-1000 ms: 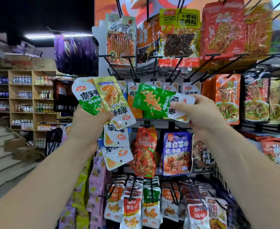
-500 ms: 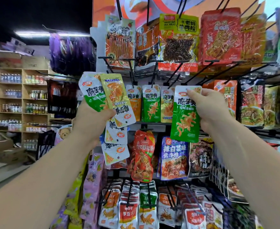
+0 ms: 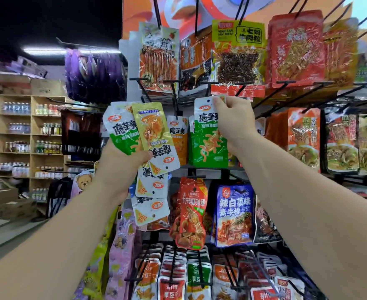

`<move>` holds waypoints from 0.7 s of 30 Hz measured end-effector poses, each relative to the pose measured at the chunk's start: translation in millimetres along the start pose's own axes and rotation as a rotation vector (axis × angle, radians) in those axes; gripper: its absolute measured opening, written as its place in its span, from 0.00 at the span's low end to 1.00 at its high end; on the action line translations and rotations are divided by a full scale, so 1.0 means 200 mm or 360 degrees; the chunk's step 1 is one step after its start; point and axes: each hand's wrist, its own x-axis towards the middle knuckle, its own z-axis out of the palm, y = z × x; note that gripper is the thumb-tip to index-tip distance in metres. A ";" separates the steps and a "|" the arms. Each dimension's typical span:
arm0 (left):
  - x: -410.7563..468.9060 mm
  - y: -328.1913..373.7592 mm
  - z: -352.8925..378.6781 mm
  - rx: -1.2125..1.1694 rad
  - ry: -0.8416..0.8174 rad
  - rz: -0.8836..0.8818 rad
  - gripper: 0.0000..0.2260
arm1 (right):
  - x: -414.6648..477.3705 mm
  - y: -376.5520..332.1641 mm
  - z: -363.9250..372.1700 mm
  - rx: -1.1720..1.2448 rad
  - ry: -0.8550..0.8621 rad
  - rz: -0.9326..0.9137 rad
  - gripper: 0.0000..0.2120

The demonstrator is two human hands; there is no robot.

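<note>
Since the frame half a second back, the right hand point(image 3: 234, 124) has carried the green packet point(image 3: 208, 146) toward 10 o'clock, so it now hangs upright in front of the middle row of the rack, its white top edge just below a black peg point(image 3: 208, 88). An orange packet point(image 3: 179, 141) already hangs at its 9 o'clock, just beside it.

The right fingers point(image 3: 218, 102) pinch the packet's upper right corner, thumb hidden behind the film. The rest of the pouch dangles free.

The left hand point(image 3: 122, 167) is at 8 o'clock from the green packet. It grips a bundle of packets point(image 3: 152, 135), with the thumb pressed across the front and the other fingers curled out of sight behind. Some fan upward and others trail down below the fist.

The green packet looks light and thin. It is a glossy sealed foil pouch that bends easily and would likely slide between dry fingers. The stiffest part is probably the flat sealed header, so the corner pinch there is a sound hold. Squeezing the filled belly would only crumple it.

To thread the header's hole onto the peg, the packet must stay square to the peg. A hold closer to the middle of the header would probably steady it better. Whether the hole is lined up yet cannot be told.
</note>
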 end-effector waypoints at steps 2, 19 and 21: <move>0.00 0.00 0.00 -0.0001 -0.0011 0.0003 0.16 | 0.02 0.01 0.02 -0.0025 0.0005 0.0027 0.26; 0.01 -0.01 -0.01 -0.0036 -0.0067 0.0015 0.18 | 0.06 0.03 0.07 -0.0185 0.0205 -0.0068 0.25; 0.00 -0.01 -0.01 -0.0034 -0.0069 0.0029 0.18 | 0.07 0.00 0.06 -0.0285 0.0216 -0.0075 0.26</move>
